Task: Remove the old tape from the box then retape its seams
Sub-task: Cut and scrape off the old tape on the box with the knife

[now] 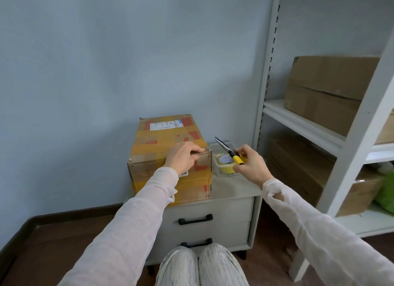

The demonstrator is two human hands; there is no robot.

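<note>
Grey surface [232,189] carries the box [168,136], long axis toward the wall [106,61]. Left hand [183,157] curls over its near top edge; right hand [250,165] grips scissors [228,149] pointing up-left above a tape tub [216,168].

cardboard box [170,136]: yellow, red print, taped shut, upright on drawer cabinet [234,187] | tape roll [225,163]: yellow, flat in clear tub [217,172] beside box | scissors [226,147]: yellow-handled, blades together, above tub

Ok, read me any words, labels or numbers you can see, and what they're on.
Shipping label on top of the box: print too small to read.
White sticker on the box front: blurred, unreadable.
Red print on the box: no legible words.
</note>
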